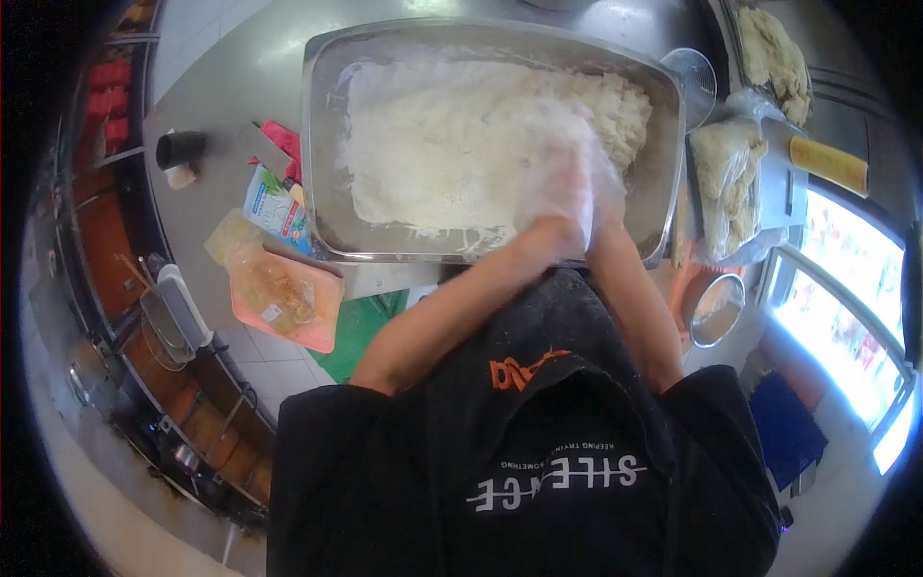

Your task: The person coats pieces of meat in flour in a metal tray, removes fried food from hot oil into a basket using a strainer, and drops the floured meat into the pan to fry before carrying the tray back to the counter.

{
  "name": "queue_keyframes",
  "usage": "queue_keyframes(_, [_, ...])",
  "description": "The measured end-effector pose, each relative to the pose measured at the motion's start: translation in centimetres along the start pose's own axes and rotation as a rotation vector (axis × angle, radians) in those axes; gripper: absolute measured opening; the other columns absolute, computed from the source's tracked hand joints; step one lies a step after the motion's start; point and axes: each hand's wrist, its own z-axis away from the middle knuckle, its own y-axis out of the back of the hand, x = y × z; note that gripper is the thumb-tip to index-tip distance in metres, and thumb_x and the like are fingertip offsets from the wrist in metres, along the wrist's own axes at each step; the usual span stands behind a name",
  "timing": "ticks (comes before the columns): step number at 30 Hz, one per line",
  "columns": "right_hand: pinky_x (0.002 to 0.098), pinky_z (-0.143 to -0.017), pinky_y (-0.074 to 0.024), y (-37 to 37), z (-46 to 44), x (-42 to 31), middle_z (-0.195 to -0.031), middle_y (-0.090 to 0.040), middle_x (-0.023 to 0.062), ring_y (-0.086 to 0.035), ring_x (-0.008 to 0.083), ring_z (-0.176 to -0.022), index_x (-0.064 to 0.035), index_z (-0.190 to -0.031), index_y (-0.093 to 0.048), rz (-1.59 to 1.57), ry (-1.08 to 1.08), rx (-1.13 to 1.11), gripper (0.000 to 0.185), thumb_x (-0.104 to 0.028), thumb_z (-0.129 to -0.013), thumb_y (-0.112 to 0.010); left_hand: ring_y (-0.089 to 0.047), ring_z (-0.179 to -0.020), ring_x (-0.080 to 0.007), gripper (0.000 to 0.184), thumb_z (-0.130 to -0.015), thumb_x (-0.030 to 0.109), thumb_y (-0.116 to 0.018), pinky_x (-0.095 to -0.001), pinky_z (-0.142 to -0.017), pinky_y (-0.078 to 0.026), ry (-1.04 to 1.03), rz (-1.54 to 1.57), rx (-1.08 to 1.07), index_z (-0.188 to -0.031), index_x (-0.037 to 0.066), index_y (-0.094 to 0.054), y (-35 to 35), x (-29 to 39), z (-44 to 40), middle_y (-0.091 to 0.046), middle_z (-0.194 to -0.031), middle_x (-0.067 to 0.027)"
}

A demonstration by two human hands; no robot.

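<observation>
A large metal tray (320, 192) holds a wide bed of white flour (433, 144). Pale, lumpy flour-coated pieces (620, 115) are heaped at its right side. My left hand (556, 183) and my right hand (604, 183) are close together over the flour, just beside that heap. Both seem to be covered by thin clear plastic gloves. Motion smears the fingers, so I cannot make out whether anything lies between them.
Right of the tray are a plastic-wrapped pale mass (726, 183), a wire strainer (690, 87) and a yellow-handled tool (829, 165). A metal bowl (716, 308) sits lower. To the left are packets (276, 207), a pink tray (288, 298) and a dark cup (180, 149).
</observation>
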Motion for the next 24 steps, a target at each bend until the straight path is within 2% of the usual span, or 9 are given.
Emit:
queue_keyframes(2, [0.0357,-0.11,-0.0347,-0.5,1.1,-1.8,-0.144,-0.047,0.0171,-0.047,0.0249,-0.128,-0.0049,-0.147,-0.038,-0.29,-0.382,0.04,0.069,-0.054,-0.099,-0.041,-0.03,-0.142,-0.027,0.064,-0.104,0.047,-0.023,-0.0384,-0.117,-0.021,0.081,-0.21,-0.038,-0.148,0.001,-0.031,0.3,2.0,2.0,-0.035,-0.15,-0.0213])
queue_keyframes(5, [0.0327,-0.112,-0.0293,-0.7,1.7,-0.6,-0.143,-0.047,0.0126,-0.043,0.02,-0.13,-0.0018,-0.146,-0.038,-0.249,-0.448,0.049,0.075,-0.059,-0.098,-0.04,-0.037,-0.137,-0.0273,0.061,-0.103,0.047,-0.026,-0.0391,-0.115,-0.024,0.332,0.628,-0.272,-0.139,0.001,-0.041,1.0,0.5,0.1,-0.047,-0.139,-0.0193])
queue_keyframes(6, [0.0321,-0.112,-0.0278,0.0,1.9,0.2,-0.143,-0.047,0.0127,-0.042,0.0223,-0.13,-0.0019,-0.147,-0.037,-0.041,-0.145,-0.006,0.078,-0.061,-0.098,-0.038,-0.039,-0.135,-0.0274,0.06,-0.103,0.048,-0.027,-0.0394,-0.114,-0.025,0.437,0.896,-0.353,-0.136,0.001,-0.044,1.1,0.3,-0.4,-0.051,-0.135,-0.0186])
queue_keyframes(7, [0.0318,-0.112,-0.0283,1.0,1.8,0.2,-0.144,-0.046,0.0132,-0.042,0.0225,-0.131,-0.0017,-0.147,-0.036,-0.089,-0.211,-0.008,0.077,-0.061,-0.098,-0.037,-0.039,-0.135,-0.027,0.059,-0.103,0.047,-0.027,-0.0392,-0.114,-0.025,0.471,0.993,-0.397,-0.136,0.001,-0.044,0.5,0.1,0.2,-0.051,-0.136,-0.0181])
queue_keyframes(12, [0.0327,-0.106,-0.038,1.7,1.2,3.3,-0.142,-0.05,0.0153,-0.048,0.0227,-0.127,-0.0009,-0.14,-0.047,-0.551,-0.423,-0.148,0.068,-0.054,-0.099,-0.043,-0.039,-0.135,-0.0249,0.057,-0.104,0.046,-0.028,-0.0384,-0.114,-0.024,0.129,0.667,-0.225,-0.137,0.002,-0.045,3.4,3.4,2.0,-0.05,-0.138,-0.0156])
queue_keyframes(15, [0.034,-0.094,-0.0486,0.9,0.9,1.0,-0.122,-0.064,0.0172,-0.061,0.0256,-0.11,0.0001,-0.125,-0.061,-0.064,-0.226,-0.329,0.047,-0.037,-0.096,-0.054,-0.035,-0.137,-0.0242,0.056,-0.104,0.045,-0.028,-0.0394,-0.115,-0.023,-0.032,0.602,0.011,-0.141,0.005,-0.039,8.0,2.1,-0.8,-0.043,-0.144,-0.0127])
queue_keyframes(18, [0.0355,-0.082,-0.0533,1.0,-5.7,9.5,-0.104,-0.069,0.0186,-0.068,0.0303,-0.093,-0.0016,-0.11,-0.067,1.021,0.729,-0.112,0.028,-0.019,-0.09,-0.057,-0.025,-0.144,-0.0244,0.063,-0.102,0.047,-0.029,-0.0432,-0.117,-0.018,-0.188,0.523,0.275,-0.154,0.013,-0.02,12.0,-1.1,-3.3,-0.023,-0.159,-0.0072])
queue_keyframes(20, [0.0393,-0.08,-0.0533,1.5,-7.9,14.2,-0.099,-0.068,0.021,-0.067,0.0339,-0.092,-0.0014,-0.1,-0.066,1.24,0.65,-0.277,0.02,-0.012,-0.086,-0.057,-0.027,-0.143,-0.0246,0.062,-0.101,0.046,-0.03,-0.0459,-0.115,-0.02,-0.017,0.546,0.29,-0.155,0.016,-0.02,13.4,0.5,-1.8,-0.025,-0.159,-0.0063])
queue_keyframes(24, [0.0422,-0.075,-0.053,2.2,-4.6,7.8,-0.09,-0.067,0.0197,-0.066,0.0338,-0.087,-0.0023,-0.092,-0.062,1.653,0.419,-0.425,0.012,-0.007,-0.084,-0.055,-0.034,-0.139,-0.0248,0.056,-0.101,0.041,-0.031,-0.0439,-0.113,-0.026,0.121,0.555,0.309,-0.152,0.017,-0.028,15.9,-0.1,0.1,-0.032,-0.156,-0.0068])
